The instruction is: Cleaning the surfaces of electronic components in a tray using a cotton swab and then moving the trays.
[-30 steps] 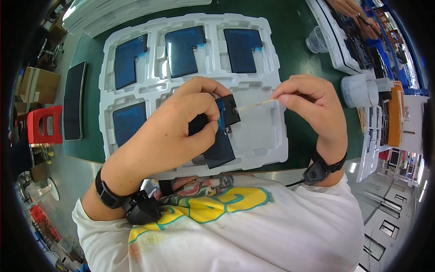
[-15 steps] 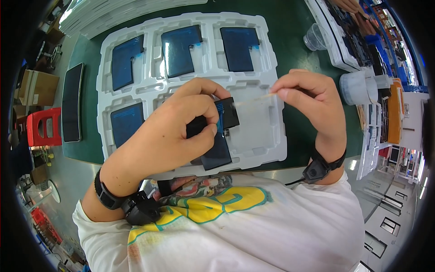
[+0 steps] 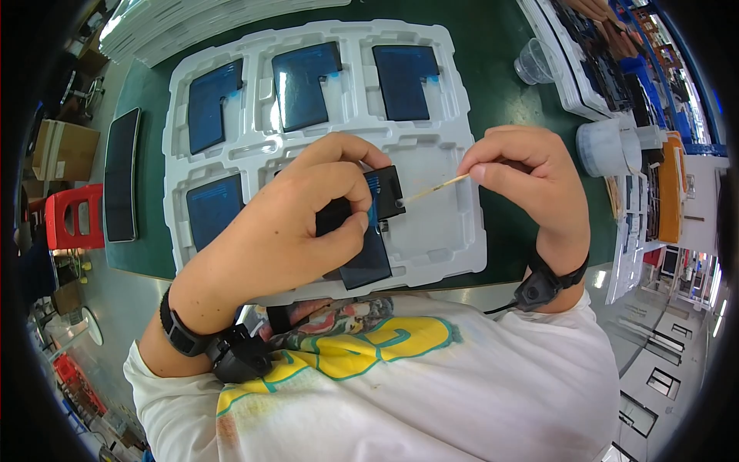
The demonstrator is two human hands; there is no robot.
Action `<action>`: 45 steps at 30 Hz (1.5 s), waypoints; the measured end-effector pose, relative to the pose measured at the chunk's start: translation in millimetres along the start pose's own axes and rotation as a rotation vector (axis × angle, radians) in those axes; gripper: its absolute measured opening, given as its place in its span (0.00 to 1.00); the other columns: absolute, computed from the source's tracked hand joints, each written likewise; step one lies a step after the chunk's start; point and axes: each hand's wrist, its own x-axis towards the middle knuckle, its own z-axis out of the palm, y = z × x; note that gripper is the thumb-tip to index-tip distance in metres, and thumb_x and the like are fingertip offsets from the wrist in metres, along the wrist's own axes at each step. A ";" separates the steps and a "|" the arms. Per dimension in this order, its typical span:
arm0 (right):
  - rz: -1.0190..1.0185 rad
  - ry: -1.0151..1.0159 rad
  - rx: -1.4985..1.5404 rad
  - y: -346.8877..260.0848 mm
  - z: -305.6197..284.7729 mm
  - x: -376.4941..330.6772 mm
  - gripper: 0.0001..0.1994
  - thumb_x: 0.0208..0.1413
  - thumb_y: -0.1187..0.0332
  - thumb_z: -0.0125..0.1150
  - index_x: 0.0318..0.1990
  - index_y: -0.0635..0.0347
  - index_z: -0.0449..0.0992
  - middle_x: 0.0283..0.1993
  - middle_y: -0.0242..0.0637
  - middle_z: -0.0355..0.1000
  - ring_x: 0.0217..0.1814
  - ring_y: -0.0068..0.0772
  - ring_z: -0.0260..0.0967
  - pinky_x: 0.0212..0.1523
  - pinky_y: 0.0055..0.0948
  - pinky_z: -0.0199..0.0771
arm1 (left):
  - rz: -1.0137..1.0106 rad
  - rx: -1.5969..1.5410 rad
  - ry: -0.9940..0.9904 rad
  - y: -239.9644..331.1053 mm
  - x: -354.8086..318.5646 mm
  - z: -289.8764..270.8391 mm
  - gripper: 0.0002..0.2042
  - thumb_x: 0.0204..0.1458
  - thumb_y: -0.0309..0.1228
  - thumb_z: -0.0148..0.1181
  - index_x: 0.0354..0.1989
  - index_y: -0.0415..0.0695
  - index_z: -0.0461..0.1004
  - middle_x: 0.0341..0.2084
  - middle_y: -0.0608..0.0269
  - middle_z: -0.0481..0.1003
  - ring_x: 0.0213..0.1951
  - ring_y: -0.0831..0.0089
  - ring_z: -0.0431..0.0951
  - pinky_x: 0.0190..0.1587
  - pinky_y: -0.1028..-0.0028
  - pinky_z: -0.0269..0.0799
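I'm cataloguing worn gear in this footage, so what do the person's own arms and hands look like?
The left hand and right hand are bare, without gloves. Each arm wears a broad black strap with a boxy, black, plastic-looking device; a thin black cable trails from the right one. White fabric short sleeves leave the forearms uncovered.

Two pinches, turned toward each other

The left forearm (image 3: 227, 277) slants up to the right from the lower left, the left hand (image 3: 302, 194) back uppermost: thumb and index finger curl into a ring, another finger arching above them. The right forearm (image 3: 566, 239) stands almost upright; the right hand (image 3: 540, 185) leans leftward from it, thumb and fingertip pinched together (the other fingers curled in behind).
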 end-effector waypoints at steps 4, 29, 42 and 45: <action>-0.038 0.110 0.030 3.0 6.1 0.8 0.05 0.47 0.76 0.55 0.31 0.65 0.76 0.25 0.27 0.69 0.25 0.12 0.58 0.25 0.15 0.57 | 0.000 0.019 -0.014 0.5 1.1 -0.3 0.07 0.40 0.15 0.52 0.25 0.40 0.65 0.45 0.54 0.66 0.45 0.65 0.65 0.52 0.70 0.59; -0.013 0.173 0.218 -1.2 -2.3 0.6 0.06 0.51 0.73 0.55 0.34 0.66 0.76 0.31 0.32 0.74 0.33 0.16 0.66 0.36 0.14 0.64 | -0.098 -0.149 0.020 -6.6 2.7 -4.4 0.03 0.41 0.18 0.51 0.25 0.39 0.66 0.47 0.53 0.64 0.50 0.68 0.62 0.55 0.72 0.53; -0.026 0.150 0.193 -4.7 1.5 -0.4 0.06 0.51 0.75 0.56 0.35 0.66 0.76 0.31 0.31 0.73 0.33 0.16 0.67 0.36 0.15 0.65 | -0.110 -0.233 0.039 -6.8 2.1 -3.7 0.03 0.42 0.19 0.51 0.25 0.39 0.67 0.47 0.53 0.64 0.50 0.69 0.62 0.54 0.73 0.53; -0.021 0.115 0.172 -3.8 1.4 0.8 0.06 0.51 0.75 0.56 0.36 0.66 0.76 0.30 0.30 0.73 0.33 0.16 0.66 0.35 0.15 0.64 | -0.110 -0.225 0.041 -9.2 2.7 -5.2 0.03 0.42 0.19 0.51 0.25 0.39 0.67 0.47 0.53 0.64 0.50 0.69 0.62 0.54 0.73 0.54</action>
